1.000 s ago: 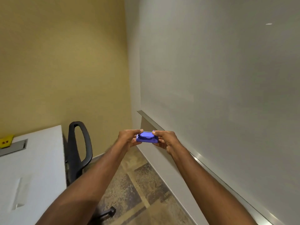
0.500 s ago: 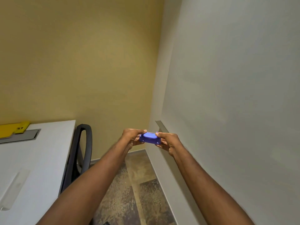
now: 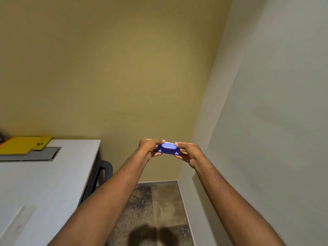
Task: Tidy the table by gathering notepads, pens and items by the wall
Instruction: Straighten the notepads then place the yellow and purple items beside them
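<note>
A small blue plastic block (image 3: pixel 168 149) is held in the air in front of me, over the floor between the table and the right wall. My left hand (image 3: pixel 148 147) pinches its left end and my right hand (image 3: pixel 188 153) pinches its right end. Both arms are stretched forward. On the white table (image 3: pixel 44 178) at the left, a yellow notepad (image 3: pixel 16 145) lies against the yellow wall, with a smaller yellow item (image 3: pixel 42 142) beside it.
A grey recessed panel (image 3: pixel 33 155) is set into the table near the yellow items. A black chair (image 3: pixel 106 170) stands tucked behind the table's right edge. A white wall (image 3: pixel 266 121) runs along the right, with patterned carpet (image 3: pixel 156 210) below.
The view has swung left, away from the whiteboard and towards the yellow wall and table. More of the table and the yellow notepad shows. Both hands keep holding the blue block.
</note>
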